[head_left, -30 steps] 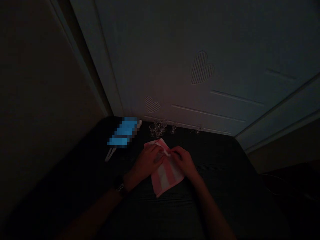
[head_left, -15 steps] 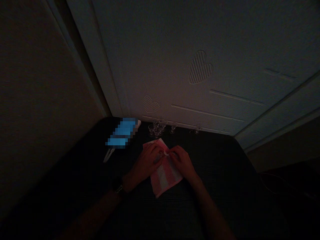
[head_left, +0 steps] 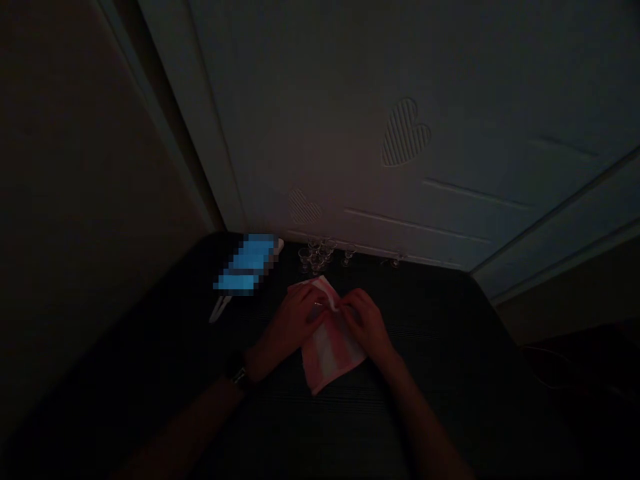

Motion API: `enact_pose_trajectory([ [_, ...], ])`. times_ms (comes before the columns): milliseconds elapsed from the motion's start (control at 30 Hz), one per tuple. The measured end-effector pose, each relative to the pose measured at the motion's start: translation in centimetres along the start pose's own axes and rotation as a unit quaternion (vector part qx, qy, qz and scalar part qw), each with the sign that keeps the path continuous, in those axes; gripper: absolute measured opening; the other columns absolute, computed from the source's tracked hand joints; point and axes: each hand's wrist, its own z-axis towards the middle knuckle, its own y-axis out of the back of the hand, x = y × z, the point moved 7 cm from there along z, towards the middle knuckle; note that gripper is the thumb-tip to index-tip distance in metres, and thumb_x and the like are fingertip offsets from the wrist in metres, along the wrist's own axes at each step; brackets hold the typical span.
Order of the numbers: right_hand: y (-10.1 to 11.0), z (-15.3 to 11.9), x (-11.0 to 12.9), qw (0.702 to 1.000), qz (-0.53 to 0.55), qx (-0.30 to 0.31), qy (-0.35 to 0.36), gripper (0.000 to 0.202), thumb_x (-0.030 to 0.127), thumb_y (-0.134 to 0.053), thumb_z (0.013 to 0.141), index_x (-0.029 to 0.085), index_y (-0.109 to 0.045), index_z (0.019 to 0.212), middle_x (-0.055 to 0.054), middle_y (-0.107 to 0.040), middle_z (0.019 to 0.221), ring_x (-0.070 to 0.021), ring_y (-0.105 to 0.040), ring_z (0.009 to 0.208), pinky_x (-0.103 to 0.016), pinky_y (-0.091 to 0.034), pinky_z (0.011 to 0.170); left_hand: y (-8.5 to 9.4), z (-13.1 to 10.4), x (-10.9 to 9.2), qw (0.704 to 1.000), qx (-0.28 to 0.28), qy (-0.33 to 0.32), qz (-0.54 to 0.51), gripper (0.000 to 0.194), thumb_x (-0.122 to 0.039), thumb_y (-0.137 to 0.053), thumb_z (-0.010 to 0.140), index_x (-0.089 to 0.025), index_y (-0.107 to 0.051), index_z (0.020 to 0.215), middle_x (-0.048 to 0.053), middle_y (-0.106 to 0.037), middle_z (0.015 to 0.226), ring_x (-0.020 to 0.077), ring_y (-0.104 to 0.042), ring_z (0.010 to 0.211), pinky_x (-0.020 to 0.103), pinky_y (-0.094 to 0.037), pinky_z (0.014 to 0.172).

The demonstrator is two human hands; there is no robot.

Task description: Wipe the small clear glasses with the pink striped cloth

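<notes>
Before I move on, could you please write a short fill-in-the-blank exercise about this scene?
The left hand and right hand touch a white-and-____ striped cloth.
The watch is on the arm of the ____ hand.
Two ridged shapes on the panel are ____.
Missing words: pink; left; hearts.

The head camera is looking forward and down from above the near side of the dark table [head_left: 450, 347].
</notes>
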Motion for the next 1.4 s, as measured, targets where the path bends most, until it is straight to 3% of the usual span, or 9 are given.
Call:
enact_pose_trajectory([
  [400, -1.1, 0.0, -0.9, 0.998, -0.046, 0.043, 0.001, 0.019, 0.016, -0.044, 0.086, 0.020, -0.059, 0.097, -0.005, -0.055, 0.092, -0.0179, -0.049, 0.091, -0.032, -0.042, 0.081, -0.4, -0.2, -0.1, 0.999, 0.000, -0.033, 0.013, 0.019, -0.018, -0.047, 0.084, -0.022, -0.055, 0.101, 0.003, -0.054, 0.108, 0.0194, -0.044, 0.108, 0.038, -0.035, 0.097],
  [600, -1.1, -0.2, -0.8, 0.997, -0.023, 0.071, 0.020, 0.019, 0.022, -0.049, 0.085, 0.020, -0.057, 0.103, -0.005, -0.054, 0.097, -0.0180, -0.048, 0.095, -0.033, -0.041, 0.085, -0.4, -0.3, 0.3, 0.999, -0.001, -0.023, 0.036, 0.020, -0.023, -0.049, 0.083, -0.021, -0.055, 0.103, 0.004, -0.056, 0.107, 0.0210, -0.046, 0.107, 0.040, -0.035, 0.096],
  [900, -1.0, -0.2, -0.6, 0.996, -0.010, 0.081, 0.032, 0.022, 0.020, -0.053, 0.083, 0.022, -0.055, 0.105, -0.004, -0.052, 0.101, -0.0172, -0.047, 0.098, -0.032, -0.041, 0.086, -0.3, -0.1, 1.3, 0.999, 0.001, 0.018, 0.037, 0.015, -0.029, -0.052, 0.083, -0.020, -0.058, 0.092, 0.003, -0.062, 0.096, 0.0207, -0.052, 0.096, 0.038, -0.037, 0.091],
  [1167, -0.6, 0.0, -0.7, 0.997, 0.003, 0.064, 0.034, 0.015, 0.018, -0.053, 0.083, 0.022, -0.057, 0.097, -0.004, -0.053, 0.099, -0.0170, -0.048, 0.098, -0.031, -0.041, 0.086, -0.6, 0.0, 1.1, 0.998, 0.043, 0.016, 0.050, 0.020, -0.033, -0.045, 0.087, -0.020, -0.060, 0.087, 0.002, -0.064, 0.089, 0.0186, -0.055, 0.088, 0.037, -0.036, 0.090],
  [1400, -1.1, -0.2, -0.4, 0.993, -0.033, 0.102, 0.044, 0.024, 0.022, -0.055, 0.082, 0.022, -0.053, 0.106, -0.004, -0.053, 0.103, -0.0183, -0.047, 0.098, -0.033, -0.040, 0.085, -0.7, -0.1, 1.6, 0.998, 0.036, 0.034, 0.043, 0.021, -0.034, -0.045, 0.086, -0.020, -0.060, 0.083, 0.002, -0.064, 0.085, 0.0185, -0.056, 0.084, 0.036, -0.038, 0.085],
])
